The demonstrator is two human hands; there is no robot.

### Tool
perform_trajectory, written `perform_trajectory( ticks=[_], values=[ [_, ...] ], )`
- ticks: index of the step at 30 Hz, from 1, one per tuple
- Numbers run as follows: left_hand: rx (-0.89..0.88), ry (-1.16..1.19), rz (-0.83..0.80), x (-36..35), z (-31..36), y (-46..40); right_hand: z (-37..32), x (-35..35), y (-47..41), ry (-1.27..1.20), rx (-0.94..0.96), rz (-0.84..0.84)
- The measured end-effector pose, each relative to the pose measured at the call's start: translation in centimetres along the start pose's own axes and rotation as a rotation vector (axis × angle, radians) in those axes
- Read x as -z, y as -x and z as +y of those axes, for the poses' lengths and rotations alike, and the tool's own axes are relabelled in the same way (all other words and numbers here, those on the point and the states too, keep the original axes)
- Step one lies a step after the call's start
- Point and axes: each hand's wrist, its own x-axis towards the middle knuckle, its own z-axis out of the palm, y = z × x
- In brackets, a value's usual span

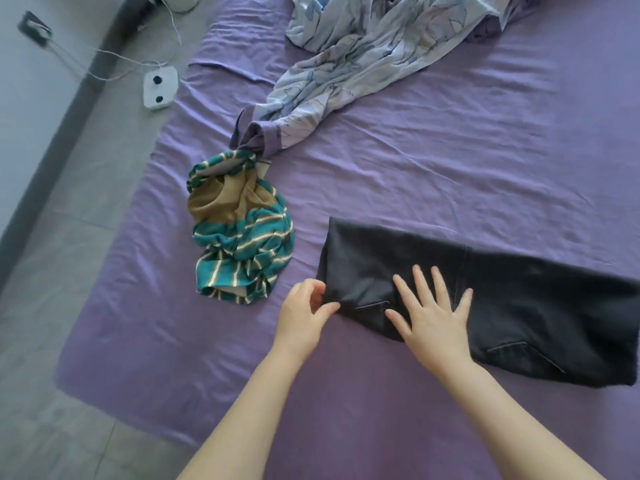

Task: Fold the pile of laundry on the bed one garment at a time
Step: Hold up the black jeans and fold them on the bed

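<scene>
Dark trousers (485, 306) lie folded on the purple bed sheet (415, 168), near right. Left hand (304, 317) pinches their near-left corner. Right hand (433, 317) presses flat on them, fingers spread. Striped garment (239, 230) lies crumpled to the left.

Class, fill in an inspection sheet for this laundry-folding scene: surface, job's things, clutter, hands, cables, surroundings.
Surface: purple bedsheet, wrinkled.
Job's things: dark jeans partly folded, near edge; striped teal garment crumpled to their left; floral garment heaped at far side.
Clutter: nothing seen.
Hands: left hand pinches the jeans' left corner; right hand presses flat on the jeans, fingers spread.
Cables: white cable runs across the floor to a white power strip.
Surroundings: grey tiled floor left of bed; dark skirting along wall.
</scene>
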Motion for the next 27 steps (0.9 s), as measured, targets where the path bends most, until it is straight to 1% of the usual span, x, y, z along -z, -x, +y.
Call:
perform_trajectory(
  ticks=[5, 7, 8, 9, 10, 13, 14, 15, 16, 17, 18, 19, 20, 21, 22, 23, 25, 27],
  values=[
    [-0.343, -0.161, -0.028, 2.5, 0.6, -1.5, 0.4, -0.2, 0.3, 0.042, 0.002, -0.006],
    [-0.394, -0.178, -0.014, 3.5, 0.5, -2.5, 0.7, -0.5, 0.2, 0.03, 0.007, -0.008],
    [-0.376, -0.16, 0.008, 3.8, 0.5, -2.7, 0.8, -0.7, 0.1, 0.027, 0.008, -0.005],
    [-0.322, -0.122, 0.028, 3.8, 0.6, -2.7, 0.9, -0.8, 0.0, 0.029, 0.009, -0.004],
    [-0.235, -0.063, 0.03, 3.7, 0.7, -2.6, 0.9, -0.9, 0.0, 0.033, 0.009, -0.006],
    [0.096, 0.231, -0.048, 2.7, 0.7, -1.7, 1.1, -1.1, 0.1, 0.025, 0.021, -0.023],
    [0.189, 0.288, -0.053, 2.3, 0.7, -1.4, 1.1, -1.1, 0.1, 0.017, 0.028, -0.03],
    [0.241, 0.264, -0.015, 1.8, 0.9, -1.1, 1.1, -1.2, 0.1, 0.01, 0.032, -0.039],
    [0.245, 0.158, 0.075, 1.3, 1.2, -0.9, 1.1, -1.1, 0.1, 0.001, 0.036, -0.044],
    [0.192, -0.011, 0.217, 0.7, 1.8, -0.6, 1.0, -1.0, 0.2, -0.016, 0.042, -0.043],
    [0.076, -0.171, 0.346, -0.1, 2.6, -0.1, 1.1, -0.8, 0.3, -0.034, 0.049, -0.037],
    [-0.099, -0.285, 0.395, -1.1, 3.6, 0.4, 1.1, -0.6, 0.5, -0.044, 0.055, -0.022],
    [-0.287, -0.343, 0.365, -2.3, 4.7, 1.0, 1.4, -0.3, 0.8, -0.053, 0.057, 0.0],
    [-0.457, -0.373, 0.268, -3.9, 5.6, 1.6, 1.9, 0.0, 1.4, -0.066, 0.056, 0.024],
    [-0.588, -0.423, 0.133, -5.6, 6.0, 2.1, 2.5, 0.1, 2.0, -0.074, 0.058, 0.059],
    [-0.67, -0.519, 0.003, -7.3, 6.1, 2.5, 3.3, 0.0, 2.7, -0.065, 0.069, 0.089],
    [-0.696, -0.797, -0.226, -9.6, 5.4, 2.5, 5.0, -0.7, 4.0, -0.003, 0.11, 0.115],
    [-0.623, -0.931, -0.449, -10.8, 4.0, 1.3, 6.1, -1.3, 4.4, 0.039, 0.132, 0.091]
  ],
)
